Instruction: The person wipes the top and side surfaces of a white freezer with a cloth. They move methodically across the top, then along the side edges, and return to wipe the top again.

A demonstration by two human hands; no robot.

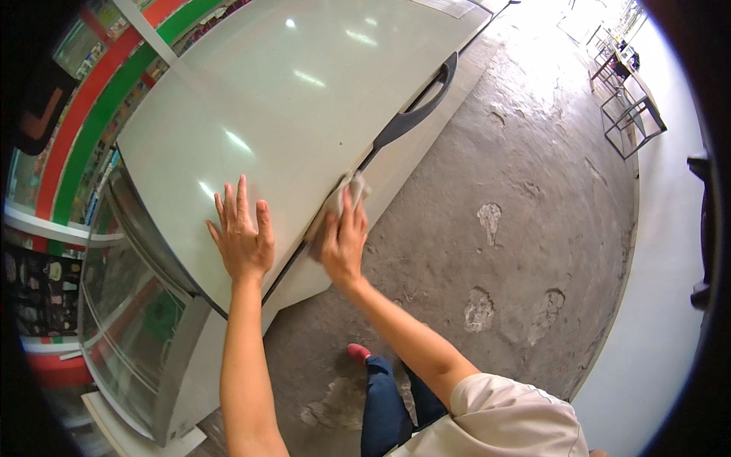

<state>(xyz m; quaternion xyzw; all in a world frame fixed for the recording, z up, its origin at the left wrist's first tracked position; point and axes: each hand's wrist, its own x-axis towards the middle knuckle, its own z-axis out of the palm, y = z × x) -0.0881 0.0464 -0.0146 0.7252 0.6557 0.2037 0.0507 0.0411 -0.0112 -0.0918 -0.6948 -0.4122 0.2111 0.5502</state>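
Before me is the pale, glossy lid (308,114) of a chest freezer, with ceiling lights reflected in it. My left hand (245,237) rests flat on the lid with its fingers spread and holds nothing. In my right hand (345,240) is a light-coloured cloth (337,208), pressed against the lid's front edge. The cloth and fingers are slightly blurred. Farther along that edge sits a dark plastic handle (420,108), apart from the cloth. A dark seam runs between the lid and the freezer body (302,285).
A curved-glass display case (137,320) adjoins the freezer on the left. Behind it are shelves with red and green bands (85,154). The worn concrete floor (434,274) has chipped patches. A metal-framed table (634,85) and stools stand by the white wall (645,320).
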